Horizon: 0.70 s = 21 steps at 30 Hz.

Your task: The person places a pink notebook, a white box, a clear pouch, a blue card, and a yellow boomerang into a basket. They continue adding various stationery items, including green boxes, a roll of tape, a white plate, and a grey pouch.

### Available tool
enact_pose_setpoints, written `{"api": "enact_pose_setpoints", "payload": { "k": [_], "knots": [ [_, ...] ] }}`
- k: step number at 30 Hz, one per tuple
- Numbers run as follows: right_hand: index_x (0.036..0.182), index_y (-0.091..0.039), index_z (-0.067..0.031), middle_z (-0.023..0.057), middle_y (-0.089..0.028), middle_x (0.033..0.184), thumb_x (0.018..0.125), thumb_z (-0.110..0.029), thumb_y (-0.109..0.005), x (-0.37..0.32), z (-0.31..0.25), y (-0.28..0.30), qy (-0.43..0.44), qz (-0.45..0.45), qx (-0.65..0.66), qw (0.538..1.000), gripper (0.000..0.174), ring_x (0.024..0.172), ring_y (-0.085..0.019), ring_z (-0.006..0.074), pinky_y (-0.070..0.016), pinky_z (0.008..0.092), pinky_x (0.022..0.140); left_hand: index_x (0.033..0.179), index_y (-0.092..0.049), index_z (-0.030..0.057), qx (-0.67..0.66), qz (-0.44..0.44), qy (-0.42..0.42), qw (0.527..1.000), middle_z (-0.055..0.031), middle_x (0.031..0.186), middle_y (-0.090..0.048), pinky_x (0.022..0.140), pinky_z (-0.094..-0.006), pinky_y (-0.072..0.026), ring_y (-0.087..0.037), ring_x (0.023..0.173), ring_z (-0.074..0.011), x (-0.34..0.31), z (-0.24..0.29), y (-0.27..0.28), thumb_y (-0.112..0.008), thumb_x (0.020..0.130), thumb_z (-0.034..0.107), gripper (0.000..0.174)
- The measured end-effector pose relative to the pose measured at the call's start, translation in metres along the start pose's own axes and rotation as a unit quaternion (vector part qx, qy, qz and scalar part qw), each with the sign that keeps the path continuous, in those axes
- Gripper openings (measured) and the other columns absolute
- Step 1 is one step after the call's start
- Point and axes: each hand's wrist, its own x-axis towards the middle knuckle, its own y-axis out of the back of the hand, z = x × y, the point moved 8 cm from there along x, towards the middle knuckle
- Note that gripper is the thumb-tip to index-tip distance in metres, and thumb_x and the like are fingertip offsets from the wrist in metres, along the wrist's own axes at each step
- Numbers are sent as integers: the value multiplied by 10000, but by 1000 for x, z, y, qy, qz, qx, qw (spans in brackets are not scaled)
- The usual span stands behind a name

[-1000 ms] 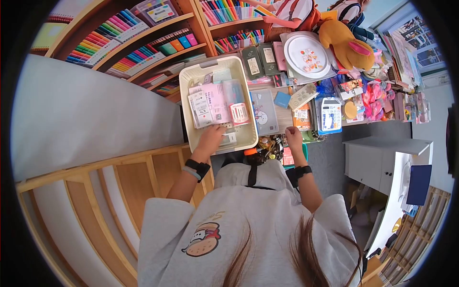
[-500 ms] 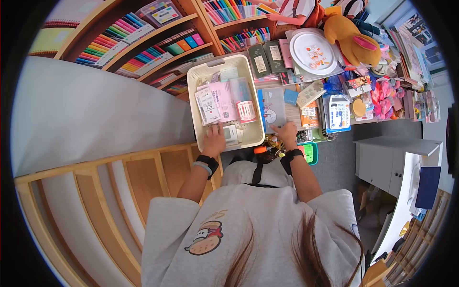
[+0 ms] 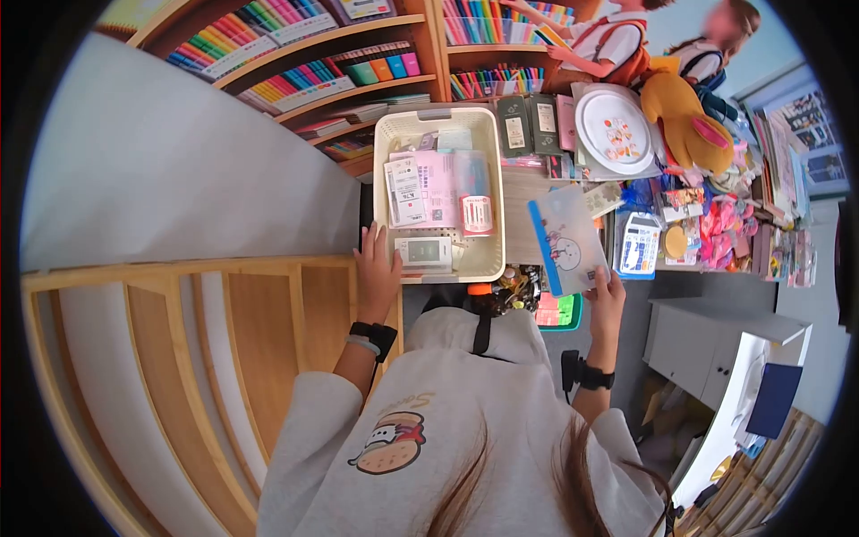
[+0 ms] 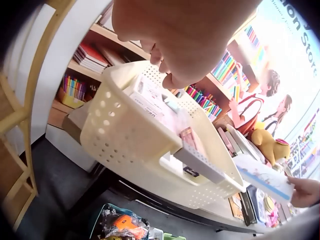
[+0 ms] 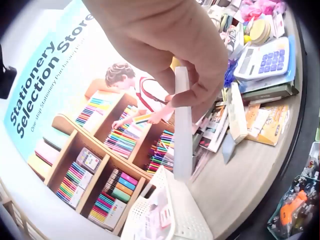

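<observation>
My right hand point(image 3: 607, 309) pinches the lower right corner of a translucent folder point(image 3: 569, 240) with a cartoon figure and a blue edge, raised above the tabletop. The right wrist view shows the folder point(image 5: 182, 125) edge-on between thumb and fingers of my hand point(image 5: 175, 45). My left hand point(image 3: 378, 279), fingers extended, is at the left side of a cream basket point(image 3: 497, 197); whether it touches the rim I cannot tell. In the basket lie a pink packet point(image 3: 437, 192), a white labelled pack point(image 3: 405, 191), a red-and-white labelled pouch point(image 3: 477, 215) and a white box point(image 3: 424, 254).
Right of the basket on the table point(image 3: 522, 192) stand dark boxes point(image 3: 514, 127), white plates point(image 3: 613, 130), a plush toy point(image 3: 684, 121) and a calculator point(image 3: 639, 244). Below the table edge sits a green bin point(image 3: 573, 324). A white cabinet point(image 3: 702, 345) is at the right.
My right hand has taken hold of the folder, lifted it off the table and moved right with it. My left hand has shifted from the basket's front edge to its left side.
</observation>
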Motion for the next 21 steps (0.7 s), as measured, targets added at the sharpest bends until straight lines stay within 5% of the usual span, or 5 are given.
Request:
{"api": "enact_pose_setpoints", "payload": {
  "k": [3, 8, 12, 19, 21],
  "knots": [
    [1000, -512, -19, 43, -579, 811, 855, -271, -535, -10, -13, -34, -31, -63, 103, 992, 292, 594, -527, 82, -434, 190, 517, 1224, -433, 114, 42, -4, 17, 999, -86, 1344, -311, 934, -625, -198, -247, 1257, -312, 8, 4, 2, -516, 802, 201, 439],
    [950, -485, -47, 11, -535, 625, 850, -259, -543, -16, -15, -116, -68, -187, 29, 980, 242, 526, -527, 83, -395, 182, 455, 1269, -398, 183, 128, -59, -22, 990, -56, 1372, -280, 910, -662, -190, -239, 1266, -285, 15, 2, -23, -510, 808, 264, 481],
    [977, -440, -18, 88, -573, 848, 865, -236, -519, -17, -6, -167, -77, -252, 27, 964, 258, 617, -600, 146, -458, 205, 510, 1269, -397, 201, 146, -94, -38, 984, -43, 1366, -295, 891, -661, -230, -268, 1257, -226, 14, 2, -32, -512, 801, 316, 496],
    [1029, -401, 19, 119, -583, 857, 881, -223, -490, -5, 29, -233, 9, -293, 15, 956, 298, 698, -626, 184, -501, 260, 567, 1253, -407, 178, 82, -93, -16, 992, -46, 1312, -355, 860, -660, -275, -339, 1201, -212, 14, -6, -35, -514, 796, 305, 487],
    [1151, -349, 26, 149, -587, 897, 877, -161, -478, 1, 56, -253, 19, -328, -79, 941, 356, 745, -632, 213, -510, 271, 589, 1251, -407, 171, 89, -93, -13, 992, -49, 1301, -361, 860, -668, -264, -343, 1196, -209, 15, -4, -36, -512, 796, 298, 483]
  ]
}}
